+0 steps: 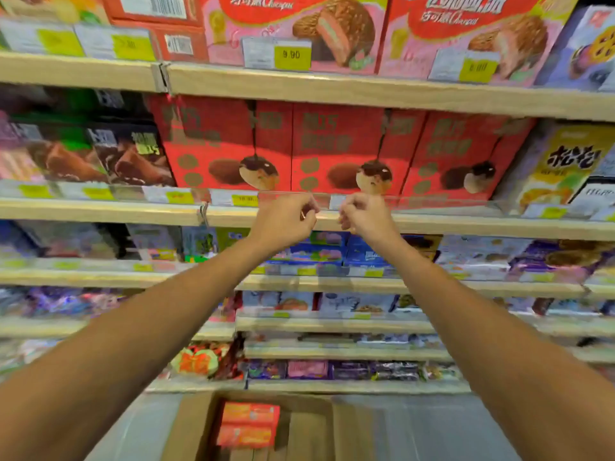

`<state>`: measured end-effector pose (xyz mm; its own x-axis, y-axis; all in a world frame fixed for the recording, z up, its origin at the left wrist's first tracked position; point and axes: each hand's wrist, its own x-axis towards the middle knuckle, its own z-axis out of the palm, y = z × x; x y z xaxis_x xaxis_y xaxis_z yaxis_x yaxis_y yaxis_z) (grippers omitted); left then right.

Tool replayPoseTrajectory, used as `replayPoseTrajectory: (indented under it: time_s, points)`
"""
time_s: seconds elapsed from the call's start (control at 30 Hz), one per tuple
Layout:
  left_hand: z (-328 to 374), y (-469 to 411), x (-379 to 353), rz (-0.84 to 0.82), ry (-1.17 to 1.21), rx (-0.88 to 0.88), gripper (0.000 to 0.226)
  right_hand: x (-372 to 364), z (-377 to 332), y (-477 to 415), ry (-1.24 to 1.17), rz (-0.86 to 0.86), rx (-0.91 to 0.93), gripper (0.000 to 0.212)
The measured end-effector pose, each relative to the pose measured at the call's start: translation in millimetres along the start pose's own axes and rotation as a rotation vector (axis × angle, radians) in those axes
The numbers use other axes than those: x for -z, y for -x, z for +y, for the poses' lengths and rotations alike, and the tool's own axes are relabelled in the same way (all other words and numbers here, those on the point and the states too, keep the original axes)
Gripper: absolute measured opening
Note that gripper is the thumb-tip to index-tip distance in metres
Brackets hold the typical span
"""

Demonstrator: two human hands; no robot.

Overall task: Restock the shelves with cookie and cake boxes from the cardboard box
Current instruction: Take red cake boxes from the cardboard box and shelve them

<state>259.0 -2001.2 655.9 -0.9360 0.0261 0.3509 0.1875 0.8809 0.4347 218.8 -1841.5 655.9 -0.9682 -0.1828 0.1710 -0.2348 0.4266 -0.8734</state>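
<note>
At the shelf edge (432, 224), the clear price strip (327, 197) is pinched by the left hand (283, 219) and right hand (366, 217). If tugged hard, it could be snapped, and the red boxes (339, 148) behind toppled.

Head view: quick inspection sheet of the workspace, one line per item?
Surface: shelf edge with a clear price-tag rail, at hand height.
Job's things: three red boxes upright in a row on that shelf; cardboard box on the floor below, open, red packs inside.
Clutter: nothing seen.
Hands: left hand and right hand both curled at the rail; whether they pinch anything cannot be told.
Cables: nothing seen.
Surroundings: stocked shelves above and below, yellow price tags.
</note>
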Motion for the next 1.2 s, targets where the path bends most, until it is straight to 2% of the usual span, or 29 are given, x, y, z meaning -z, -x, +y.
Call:
replayPoseTrajectory:
  time_s: [0.17, 0.33, 0.4, 0.43, 0.63, 0.73, 0.83, 0.93, 1.0, 1.07, 1.2]
  points:
    - [-71.0, 42.1, -60.9, -0.2, -0.015, 0.116, 0.02, -71.8, 75.2, 17.1, 0.058, -0.177, -0.134, 0.03]
    - [-145.7, 104.1, -137.6, -0.416, 0.03, 0.304, 0.024, -147.6, 166.9, 42.6, 0.133, -0.377, -0.314, 0.033]
    - [-172.4, 128.1, -167.1, -0.474, 0.05, 0.405, 0.023, -173.2, 197.6, 53.6, 0.215, -0.441, -0.334, 0.027]
    - [-184.7, 140.0, -182.0, -0.503, 0.072, 0.469, 0.024, -189.3, 213.4, 59.6, 0.135, -0.499, -0.44, 0.023]
    - [-245.4, 231.1, -284.4, -0.544, 0.155, 0.769, 0.028, -267.9, 316.9, 109.0, 0.199, -0.666, -0.559, 0.021]
    - [-278.4, 289.2, -344.2, -0.562, 0.17, 0.909, 0.039, -312.8, 379.1, 136.9, 0.24, -0.755, -0.61, 0.022]
    - [-298.8, 340.0, -391.3, -0.651, 0.141, 0.94, 0.05, -356.7, 438.0, 174.0, 0.261, -0.76, -0.669, 0.014]
    - [-322.6, 387.3, -446.3, -0.774, 0.08, 0.962, 0.059, -405.0, 510.9, 215.6, 0.22, -0.743, -0.769, 0.015]
    - [-328.9, 397.5, -462.4, -0.801, 0.051, 0.937, 0.063, -414.9, 520.1, 218.7, 0.208, -0.734, -0.793, 0.013]
    - [-347.5, 409.6, -495.3, -0.809, 0.05, 0.948, 0.065, -436.4, 552.4, 223.6, 0.205, -0.76, -0.78, 0.021]
    - [-372.7, 432.5, -551.5, -0.85, 0.083, 0.951, 0.07, -472.3, 605.3, 232.0, 0.236, -0.802, -0.687, 0.021]
